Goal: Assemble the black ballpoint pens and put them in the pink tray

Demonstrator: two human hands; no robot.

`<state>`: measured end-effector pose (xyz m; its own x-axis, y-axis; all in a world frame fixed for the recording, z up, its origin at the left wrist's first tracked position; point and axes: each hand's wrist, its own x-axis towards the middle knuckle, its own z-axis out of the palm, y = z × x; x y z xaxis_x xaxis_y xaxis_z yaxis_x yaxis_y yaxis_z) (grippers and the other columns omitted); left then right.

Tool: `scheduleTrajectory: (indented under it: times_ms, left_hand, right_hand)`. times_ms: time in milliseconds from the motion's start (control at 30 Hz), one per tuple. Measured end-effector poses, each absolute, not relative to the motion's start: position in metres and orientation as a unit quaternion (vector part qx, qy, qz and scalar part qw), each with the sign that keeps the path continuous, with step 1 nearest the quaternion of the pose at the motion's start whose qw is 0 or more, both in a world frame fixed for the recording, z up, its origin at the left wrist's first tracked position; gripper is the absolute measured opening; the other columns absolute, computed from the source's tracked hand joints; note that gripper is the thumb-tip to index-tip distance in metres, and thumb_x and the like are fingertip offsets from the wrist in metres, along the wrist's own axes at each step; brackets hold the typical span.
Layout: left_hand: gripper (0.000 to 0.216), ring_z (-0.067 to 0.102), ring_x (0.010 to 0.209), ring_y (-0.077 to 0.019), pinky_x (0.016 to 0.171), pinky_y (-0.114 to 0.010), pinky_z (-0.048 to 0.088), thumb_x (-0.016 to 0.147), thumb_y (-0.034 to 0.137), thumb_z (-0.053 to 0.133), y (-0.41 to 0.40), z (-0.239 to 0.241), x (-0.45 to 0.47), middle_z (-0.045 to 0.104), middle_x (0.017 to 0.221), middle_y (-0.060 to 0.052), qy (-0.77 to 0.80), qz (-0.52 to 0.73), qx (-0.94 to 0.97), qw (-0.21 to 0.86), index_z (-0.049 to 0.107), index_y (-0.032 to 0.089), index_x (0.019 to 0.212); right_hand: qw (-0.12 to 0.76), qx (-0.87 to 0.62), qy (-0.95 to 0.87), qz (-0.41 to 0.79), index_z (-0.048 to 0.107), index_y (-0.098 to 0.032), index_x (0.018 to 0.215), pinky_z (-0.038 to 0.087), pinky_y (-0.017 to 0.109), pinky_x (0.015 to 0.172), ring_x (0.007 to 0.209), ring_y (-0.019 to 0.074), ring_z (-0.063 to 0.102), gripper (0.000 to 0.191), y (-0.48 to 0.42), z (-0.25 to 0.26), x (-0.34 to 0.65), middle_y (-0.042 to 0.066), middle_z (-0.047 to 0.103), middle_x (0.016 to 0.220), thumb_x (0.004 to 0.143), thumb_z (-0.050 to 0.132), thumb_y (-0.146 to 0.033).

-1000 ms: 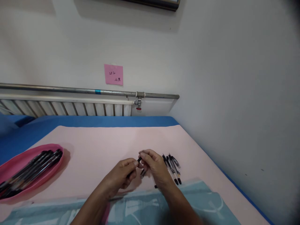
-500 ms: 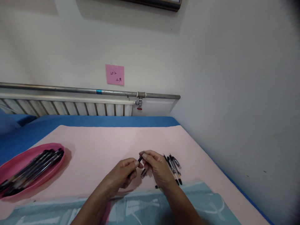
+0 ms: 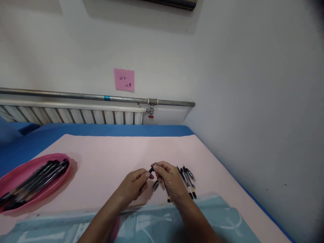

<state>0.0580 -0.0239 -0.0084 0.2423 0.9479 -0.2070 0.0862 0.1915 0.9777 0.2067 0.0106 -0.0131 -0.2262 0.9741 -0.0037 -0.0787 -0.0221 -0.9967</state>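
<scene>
My left hand (image 3: pixel 135 184) is closed, thumb and forefinger pinching one end of a short black pen part (image 3: pixel 151 169). The other end is pinched in the fingertips of my right hand (image 3: pixel 170 179), which hide much of it. Just below the fingers lies a pen cap (image 3: pixel 155 186) with a clear clip. A thin pen piece with a black end (image 3: pixel 168 198) sticks out from under my right hand. To the right, several black and clear pen parts (image 3: pixel 187 182) lie in a loose group on the pink sheet (image 3: pixel 108 162).
On the left stands a pink oval basket (image 3: pixel 68 170) holding many black pens (image 3: pixel 37 185). A light blue patterned cloth (image 3: pixel 152 222) covers the near edge. Behind the blue bed surface (image 3: pixel 126 130) are a radiator (image 3: pixel 96 116) and pipe; a wall rises on the right.
Both hands stay nearly in place, still pinching the black pen part, with small finger shifts. The view has moved slightly.
</scene>
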Motion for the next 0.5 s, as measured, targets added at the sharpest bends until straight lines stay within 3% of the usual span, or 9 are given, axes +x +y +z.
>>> scheduleTrajectory:
  times_ms: [133,267,400,500]
  left_hand:
    - [0.031,0.040,0.050,-0.0103,0.051,-0.022,0.029,0.081,0.043,0.042,-0.025,-0.007,0.062,0.043,0.051,0.005,0.538,0.387,0.621,0.418,0.059,0.018,0.074]
    - [0.029,0.041,0.052,-0.0119,0.053,-0.023,0.029,0.081,0.041,0.042,-0.024,-0.007,0.060,0.044,0.052,0.004,0.562,0.362,0.638,0.383,0.059,0.019,0.073]
    - [0.030,0.042,0.051,-0.0117,0.052,-0.022,0.029,0.081,0.041,0.040,-0.020,-0.011,0.054,0.044,0.051,0.005,0.590,0.364,0.609,0.386,0.057,0.019,0.070]
    - [0.031,0.043,0.050,-0.0121,0.051,-0.023,0.029,0.081,0.042,0.040,-0.019,-0.012,0.051,0.044,0.050,0.005,0.594,0.363,0.601,0.392,0.059,0.019,0.074]
  right_hand:
    - [0.466,-0.433,-0.528,0.563,0.062,-0.016,0.072,0.027,0.019,0.037,0.040,0.0060,0.035,0.025,0.010,-0.013,0.205,-0.006,0.045,0.046,0.071,0.061,-0.040]
    - [0.438,-0.451,-0.574,0.525,0.062,-0.016,0.074,0.030,0.021,0.041,0.042,0.0076,0.039,0.025,0.013,-0.012,0.209,-0.004,0.047,0.050,0.075,0.056,-0.040]
    - [0.342,-0.494,-0.736,0.312,0.064,-0.018,0.076,0.039,0.025,0.062,0.067,0.0135,0.053,0.015,0.012,-0.016,0.216,0.002,0.060,0.071,0.077,0.049,-0.019]
    - [0.199,-0.482,-0.842,0.138,0.065,-0.018,0.079,0.036,0.027,0.073,0.081,0.0167,0.052,0.024,0.008,-0.022,0.220,0.005,0.061,0.082,0.073,0.046,-0.004]
